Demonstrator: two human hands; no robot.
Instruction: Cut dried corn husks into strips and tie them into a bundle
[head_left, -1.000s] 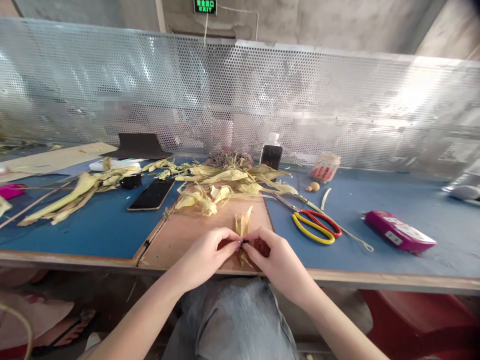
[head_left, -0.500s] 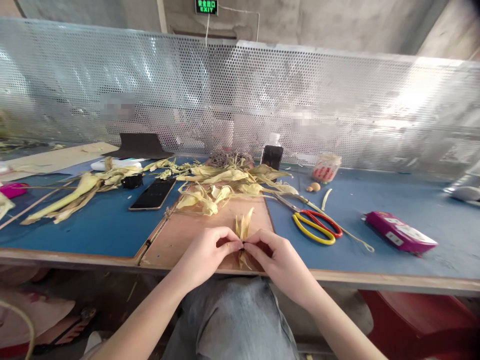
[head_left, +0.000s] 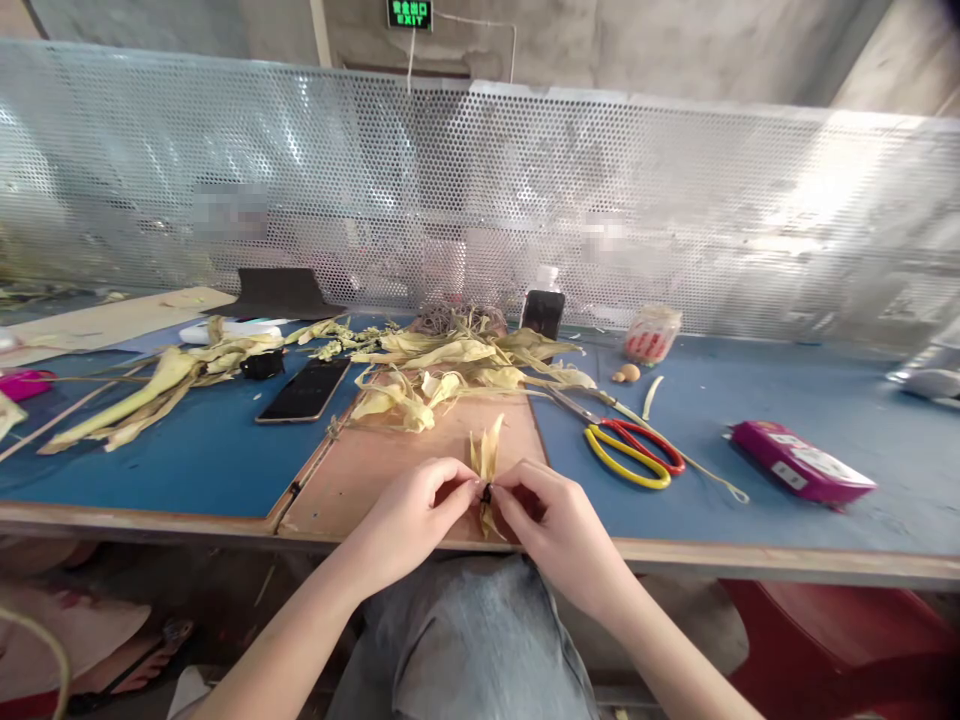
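Both hands meet at the bench's (head_left: 187, 470) near edge, left hand (head_left: 411, 520) at nine o'clock and right hand (head_left: 553, 525) at three o'clock of the small husk bundle (head_left: 487, 462) pinched between them, over the wooden board (head_left: 390, 462). At twelve o'clock, a husk pile (head_left: 457, 365). Scissors (head_left: 626, 450) lie at two o'clock, a phone (head_left: 304, 390) at ten o'clock, a packet (head_left: 799, 462) far out at three.

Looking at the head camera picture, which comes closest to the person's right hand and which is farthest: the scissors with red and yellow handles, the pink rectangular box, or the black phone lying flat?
From the right hand, nearest first:
1. Scissors with red and yellow handles, just right of it on the blue mat.
2. Black phone lying flat, off to the left, beyond the left hand.
3. Pink rectangular box, far right on the mat.
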